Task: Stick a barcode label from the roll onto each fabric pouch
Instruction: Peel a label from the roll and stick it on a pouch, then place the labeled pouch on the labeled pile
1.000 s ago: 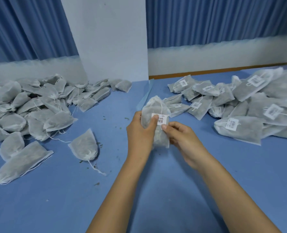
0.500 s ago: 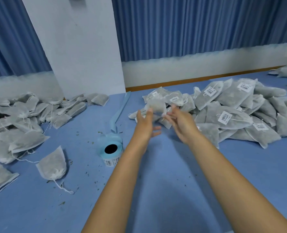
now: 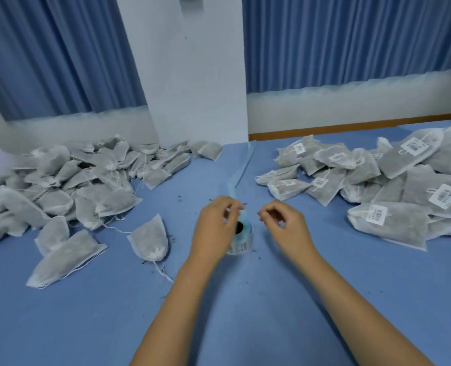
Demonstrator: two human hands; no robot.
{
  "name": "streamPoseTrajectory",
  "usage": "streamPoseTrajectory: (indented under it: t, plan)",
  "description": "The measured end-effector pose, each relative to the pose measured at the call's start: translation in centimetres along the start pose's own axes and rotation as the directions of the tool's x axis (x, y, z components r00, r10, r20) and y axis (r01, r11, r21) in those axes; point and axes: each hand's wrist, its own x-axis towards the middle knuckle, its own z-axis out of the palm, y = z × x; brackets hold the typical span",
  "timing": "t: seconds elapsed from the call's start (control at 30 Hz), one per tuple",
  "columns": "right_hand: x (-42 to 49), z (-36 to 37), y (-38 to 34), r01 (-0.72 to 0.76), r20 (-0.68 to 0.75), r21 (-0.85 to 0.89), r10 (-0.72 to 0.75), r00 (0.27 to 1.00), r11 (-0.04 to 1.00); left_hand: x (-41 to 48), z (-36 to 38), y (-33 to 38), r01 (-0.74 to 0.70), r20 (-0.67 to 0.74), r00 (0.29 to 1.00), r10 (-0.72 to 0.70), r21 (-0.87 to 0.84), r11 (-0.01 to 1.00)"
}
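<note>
Both back at label roll (image 3: 245, 240) — L hand (image 3: 214, 229) fingers: grip unclear | R hand (image 3: 286, 228) fingers: slack, empty

A blue label roll (image 3: 244, 241) is stood on edge between two heaps, its liner strip (image 3: 241, 170) trailed away behind. Unlabelled grey pouches (image 3: 60, 186) are heaped at left; barcode-labelled pouches (image 3: 393, 228) are piled at right.
</note>
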Motion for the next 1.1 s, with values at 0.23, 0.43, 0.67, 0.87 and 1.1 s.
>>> streamPoseTrajectory:
  t: [0.23, 0.43, 0.67, 0.87, 1.1]
  plan:
    - [-1.2, 6.5, -3.1, 0.381, 0.393, -0.13, -0.305, 0.867, 0.916, -2.1, -12.0, -8.2, 0.083, 0.377, 0.896, -0.235, 0.377, 0.923]
    - [-3.0, 12.4, -4.3, 0.241, 0.549, -0.218, -0.085, 0.832, 0.946, -3.0, -13.8, -11.7, 0.082, 0.377, 0.89, -0.256, 0.421, 0.903]
    - [-4.8, 16.9, -4.8, 0.33, 0.577, -0.485, 0.013, 0.817, 0.81, -3.4, -12.5, -12.8, 0.039, 0.318, 0.935, -0.158, 0.35, 0.936]
    - [-4.3, 17.0, -5.8, 0.329, 0.548, -0.471, -0.021, 0.836, 0.819, -3.9, -12.6, -12.1, 0.002, 0.323, 0.939, -0.123, 0.35, 0.937]
    - [-1.9, 13.0, -6.3, 0.209, 0.331, -0.482, -0.044, 0.943, 0.851, -3.2, -10.8, -9.8, 0.031, 0.14, 0.989, -0.04, 0.062, 0.998]
